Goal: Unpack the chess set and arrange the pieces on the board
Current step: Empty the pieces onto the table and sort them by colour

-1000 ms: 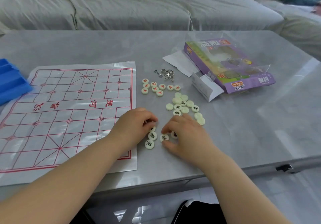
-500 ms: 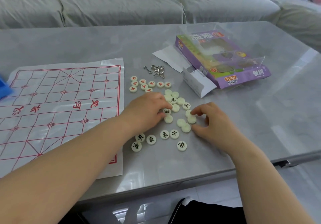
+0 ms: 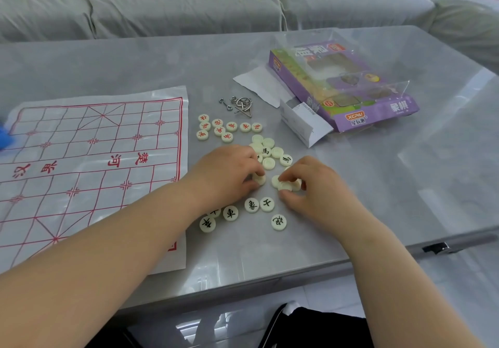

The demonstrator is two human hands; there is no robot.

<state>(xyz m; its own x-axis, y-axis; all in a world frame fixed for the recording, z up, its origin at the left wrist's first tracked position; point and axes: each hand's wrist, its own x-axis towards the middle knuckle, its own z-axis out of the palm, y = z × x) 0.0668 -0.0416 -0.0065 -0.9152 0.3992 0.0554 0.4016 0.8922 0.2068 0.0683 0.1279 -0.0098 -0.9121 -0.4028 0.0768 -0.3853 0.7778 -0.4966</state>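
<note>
- Sorting step, I'd say: the left hand (image 3: 229,172) pinches a pale piece (image 3: 259,179) and the right hand (image 3: 320,189) pinches a second piece (image 3: 285,185), both at the loose pile (image 3: 270,153) beside the board (image 3: 94,164).
- Next they need turning face up and laying by the black row (image 3: 251,205).

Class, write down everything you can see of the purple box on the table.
The purple box is flat printed cardboard with an orange brand label on its near side. It lies on the grey table, its white end flap open. A clear plastic tray rests on top; white paper lies at its left side.
</note>
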